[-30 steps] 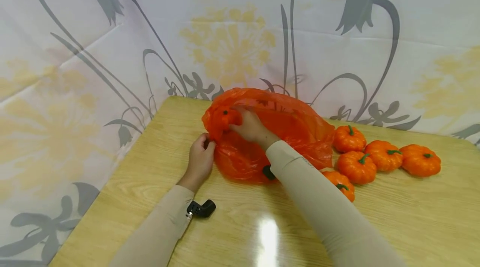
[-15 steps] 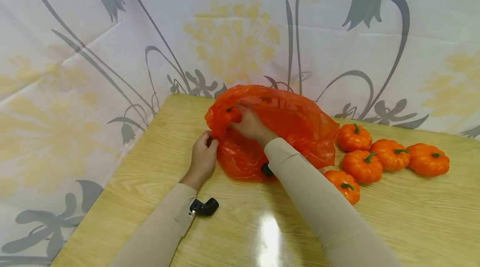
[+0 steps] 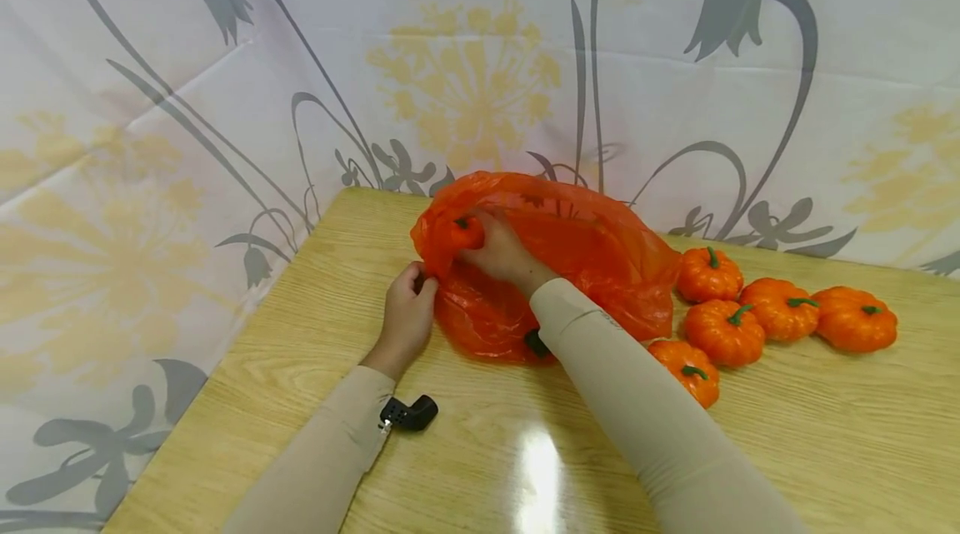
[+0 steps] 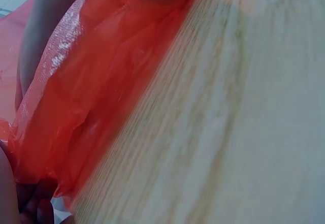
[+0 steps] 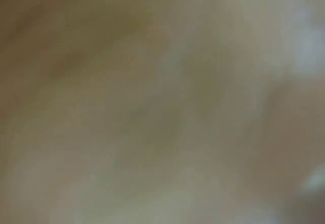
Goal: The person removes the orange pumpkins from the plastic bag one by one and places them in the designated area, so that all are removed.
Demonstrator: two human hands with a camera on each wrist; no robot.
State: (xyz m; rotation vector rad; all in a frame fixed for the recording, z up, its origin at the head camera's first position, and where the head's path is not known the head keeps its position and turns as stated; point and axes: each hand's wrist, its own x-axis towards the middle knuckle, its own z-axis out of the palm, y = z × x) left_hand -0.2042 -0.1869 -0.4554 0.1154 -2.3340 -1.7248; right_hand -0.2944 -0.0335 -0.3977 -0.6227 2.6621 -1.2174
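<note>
A thin, see-through red plastic bag (image 3: 600,267) lies on the table with its mouth spread towards me. My left hand (image 3: 408,313) pinches the bag's left edge between thumb and fingers; in the left wrist view the red film (image 4: 101,82) runs down to those fingers. Inside the bag's left part, my right hand (image 3: 498,251) grips a small orange pumpkin (image 3: 467,234) with a dark green stem. Its far fingers are hidden behind the pumpkin. The right wrist view is too blurred to make anything out.
Several orange pumpkins (image 3: 724,334) with green stems stand in a group right of the bag. One pumpkin (image 3: 688,374) sits close beside my right sleeve. Behind the wooden table (image 3: 480,442) hangs a flower-patterned cloth (image 3: 480,84), which also runs along the left.
The view has shifted slightly. The pumpkin in my right hand has turned a little, its stem now showing more to the right. My left hand keeps its pinch on the bag.
</note>
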